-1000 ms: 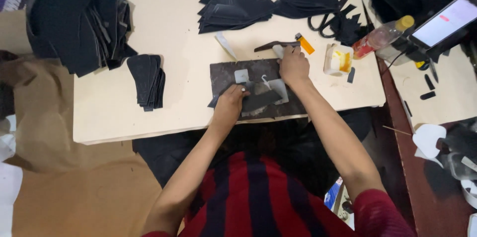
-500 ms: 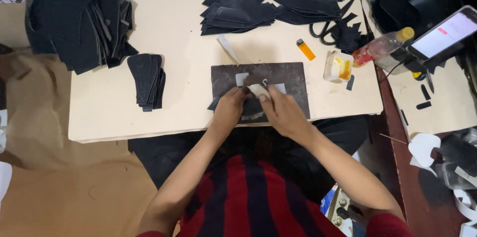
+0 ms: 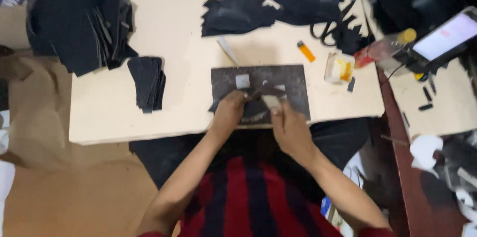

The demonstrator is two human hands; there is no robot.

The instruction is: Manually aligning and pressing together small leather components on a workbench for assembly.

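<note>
- Nearest the camera, a red and dark striped shirt fills the bottom edge, with both bare forearms reaching up from it toward the dark cutting mat.
- The left hand rests on the near left corner of the mat, fingers curled down and pinching a small dark piece of material flat against it.
- The right hand sits at the mat's near edge, just right of the left hand, fingers closed around a pale-handled tool whose tip lies on the same dark piece; the blade end is too blurred to make out.
- The piece is black, thin and irregular, lying on the near half of the mat between the two hands.
- The mat is a dark grey rectangle lying flat at the front edge of the pale table, with small pale scraps on it beyond the hands.
- Just past the mat's far left corner lies a pale slim strip.
- Beyond its far right corner lies an orange lighter, and to the right of that a small yellow and white container.
- Well left of the mat sits a neat stack of black cut pieces, and farther left a big heap of black material.
- Farthest from the mat, along the back edge of the table, lie loose piles of black cut shapes and black-handled scissors.
</note>
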